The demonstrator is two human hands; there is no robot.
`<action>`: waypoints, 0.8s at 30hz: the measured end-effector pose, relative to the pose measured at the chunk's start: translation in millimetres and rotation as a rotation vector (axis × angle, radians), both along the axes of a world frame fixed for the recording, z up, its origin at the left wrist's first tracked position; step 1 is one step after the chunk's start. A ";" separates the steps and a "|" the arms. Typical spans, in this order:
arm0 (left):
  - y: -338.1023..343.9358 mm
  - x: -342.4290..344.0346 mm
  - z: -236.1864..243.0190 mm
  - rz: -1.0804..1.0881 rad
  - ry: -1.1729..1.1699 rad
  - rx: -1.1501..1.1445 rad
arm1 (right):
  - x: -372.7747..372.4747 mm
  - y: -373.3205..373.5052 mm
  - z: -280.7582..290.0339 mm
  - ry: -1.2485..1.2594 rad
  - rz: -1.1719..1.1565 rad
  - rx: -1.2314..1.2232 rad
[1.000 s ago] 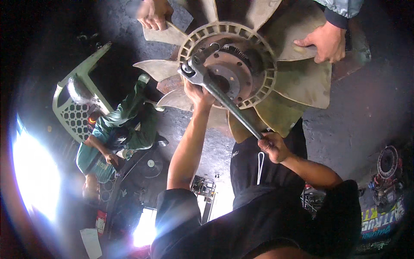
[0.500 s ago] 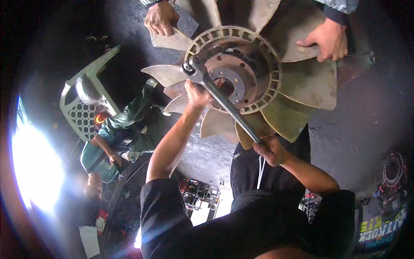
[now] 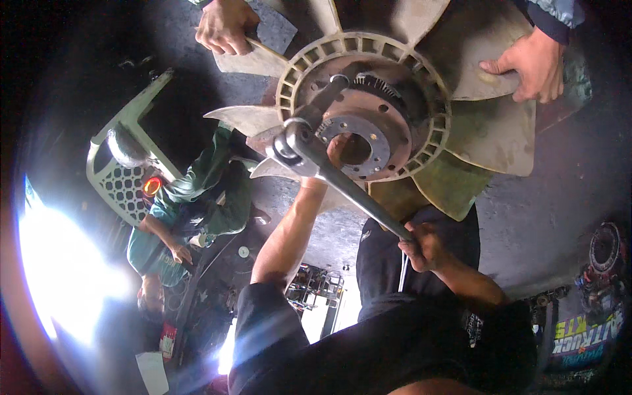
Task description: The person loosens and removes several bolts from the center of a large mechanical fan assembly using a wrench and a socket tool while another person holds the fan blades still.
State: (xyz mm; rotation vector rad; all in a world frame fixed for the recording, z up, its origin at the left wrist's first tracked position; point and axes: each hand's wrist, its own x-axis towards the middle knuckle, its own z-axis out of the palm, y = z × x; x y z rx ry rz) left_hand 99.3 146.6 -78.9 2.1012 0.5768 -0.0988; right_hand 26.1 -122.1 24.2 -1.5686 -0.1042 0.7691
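My right hand (image 3: 421, 247), centre frame, is clamped on the long steel wrench (image 3: 349, 191) at its handle end. My left hand (image 3: 334, 150) presses the fan hub (image 3: 368, 125); I cannot tell its fingers. I judge both heavy, rigid and greasy.

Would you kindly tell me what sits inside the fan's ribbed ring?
Inside the ribbed ring sits a rusty hub plate with bolt holes. The wrench and left hand cover its lower-left part.

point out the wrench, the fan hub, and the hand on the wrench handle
wrench (image 3: 349, 191), head view, on the middle of its metal shaft.
fan hub (image 3: 378, 122), head view, on the rusty round plate with bolt holes.
right hand (image 3: 421, 247), head view, on the knuckles gripping the handle end.
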 end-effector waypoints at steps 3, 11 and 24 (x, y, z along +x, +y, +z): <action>2.2 -3.9 1.4 0.036 -0.001 -0.006 | 3.9 9.0 4.2 -0.002 -0.047 -0.036; -0.2 -4.7 1.7 0.099 -0.004 -0.043 | -13.4 26.5 0.9 0.101 -0.082 -0.034; -22.0 -6.2 8.0 0.234 -0.044 -0.001 | -49.4 67.7 5.7 0.345 -0.199 0.185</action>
